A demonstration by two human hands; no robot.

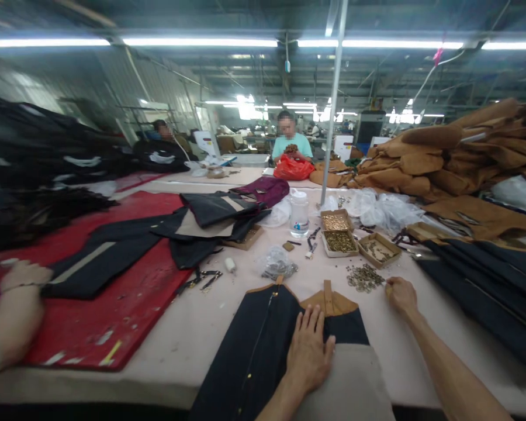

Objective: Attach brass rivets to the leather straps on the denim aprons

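Observation:
My left hand point(309, 354) lies flat with its fingers stretched out on a sewn fabric piece point(245, 345). That piece is dark navy and grey-beige, with brown edging, a brown tab at the top and a zipper line down its dark part. My right hand point(402, 297) is at the right edge of a loose pile of small metal fittings point(363, 277). Its fingers are curled and pinched together, and what lies between the fingertips is too small to tell. A clear plastic bag of metal parts point(275, 262) sits just beyond the fabric piece.
Small boxes of metal parts point(341, 242) and a plastic jar point(298, 215) stand behind the pile. Dark fabric pieces point(486, 292) are stacked at right. A co-worker's arm point(20, 310) reaches over a red board point(127, 316) at left. A metal pole point(333, 117) rises mid-table.

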